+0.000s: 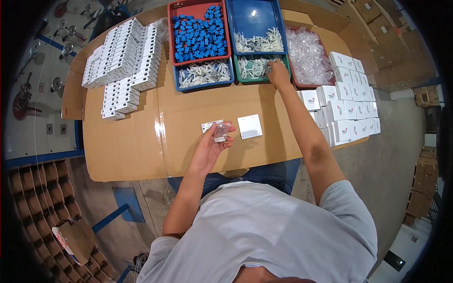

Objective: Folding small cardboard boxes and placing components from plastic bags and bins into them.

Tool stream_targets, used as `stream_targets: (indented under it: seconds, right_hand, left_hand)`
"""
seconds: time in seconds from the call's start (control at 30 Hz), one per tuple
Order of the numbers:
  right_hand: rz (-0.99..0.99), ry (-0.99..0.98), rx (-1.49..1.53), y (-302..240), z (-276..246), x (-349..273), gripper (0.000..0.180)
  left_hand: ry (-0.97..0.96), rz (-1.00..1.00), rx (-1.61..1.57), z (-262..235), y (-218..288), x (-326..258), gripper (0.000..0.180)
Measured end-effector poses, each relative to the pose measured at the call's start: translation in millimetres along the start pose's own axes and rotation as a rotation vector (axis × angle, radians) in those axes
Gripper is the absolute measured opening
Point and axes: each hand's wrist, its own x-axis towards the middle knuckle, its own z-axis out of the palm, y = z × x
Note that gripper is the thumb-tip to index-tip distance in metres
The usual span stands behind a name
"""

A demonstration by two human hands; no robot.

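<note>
Near the middle of the cardboard-topped table, my left hand (pixel 207 147) is closed around a small clear plastic bag (pixel 222 130), with something white at its bottom. Behind those fingers lies a small white box (pixel 206 126), partly covered. A flat white square box (pixel 249 126) rests on the cardboard just right of the bag. My right arm stretches forward to the green tray (pixel 250 79) of small white and greyish parts. At that tray's right end, my right hand (pixel 278 74) dips in with fingers bent together; what they pinch is too small to make out.
A red tray (pixel 171 37) of blue plastic pieces stands partly over a blue tray (pixel 178 84) of white parts. Another blue tray (pixel 255 14) sits behind the green one. Clear bags (pixel 309 54) fill a red tray. White boxes are stacked left (pixel 118 52) and right (pixel 347 111).
</note>
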Motion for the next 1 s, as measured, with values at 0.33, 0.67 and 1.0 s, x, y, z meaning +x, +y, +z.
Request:
stream_targets:
  seconds: [0.33, 0.67, 1.0]
  right_hand:
    - [-0.03, -0.012, 0.228, 5, 2, 3, 0.018]
    - [0.082, 0.047, 0.205, -4, -14, 13, 0.025]
    - [0.3, -0.006, 1.032, -24, -42, -7, 0.028]
  left_hand:
    - [0.006, 0.016, -0.005, -4, 1, -3, 0.048]
    - [0.01, 0.034, -0.011, -8, 1, -7, 0.049]
    - [-0.05, 0.056, -0.063, 5, 12, 0, 0.054]
